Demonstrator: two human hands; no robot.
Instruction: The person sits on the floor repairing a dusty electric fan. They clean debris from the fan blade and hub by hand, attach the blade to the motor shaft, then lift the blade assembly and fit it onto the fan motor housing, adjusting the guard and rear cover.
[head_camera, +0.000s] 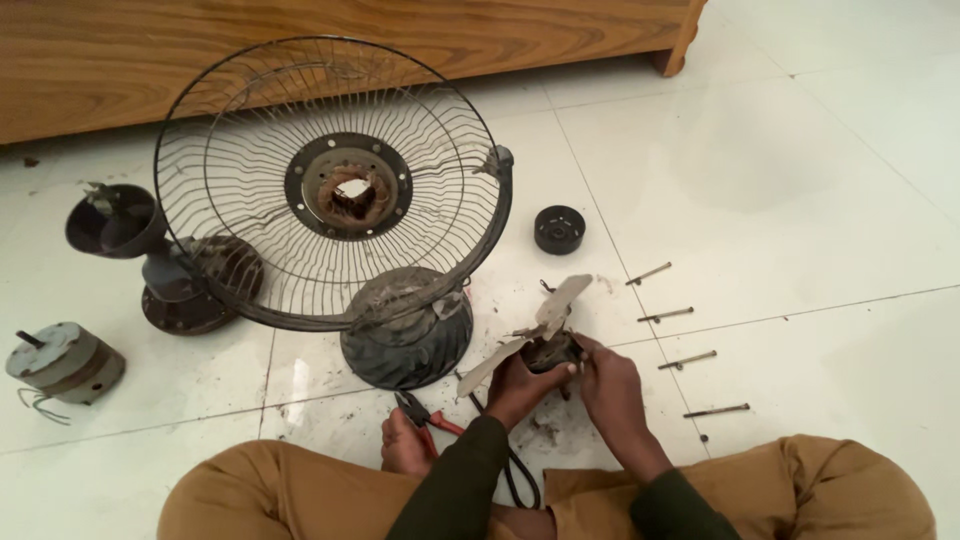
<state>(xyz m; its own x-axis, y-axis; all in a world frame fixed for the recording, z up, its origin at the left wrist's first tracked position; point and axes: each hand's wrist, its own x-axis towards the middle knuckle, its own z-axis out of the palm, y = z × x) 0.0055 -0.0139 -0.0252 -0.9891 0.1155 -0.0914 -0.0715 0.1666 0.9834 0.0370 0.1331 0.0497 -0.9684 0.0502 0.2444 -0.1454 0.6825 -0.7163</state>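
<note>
Left hand (517, 385) and right hand (606, 375) both grip small dusty grey-bladed fan part (540, 335); round black wire fan guard (330, 185) at 10 o'clock.

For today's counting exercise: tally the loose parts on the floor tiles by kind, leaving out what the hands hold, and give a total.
Long bolts: 4
Wire fan guard: 1
Fan stand: 1
Motor: 1
Round black cap: 1
Red-handled pliers: 1
Total: 9
</note>
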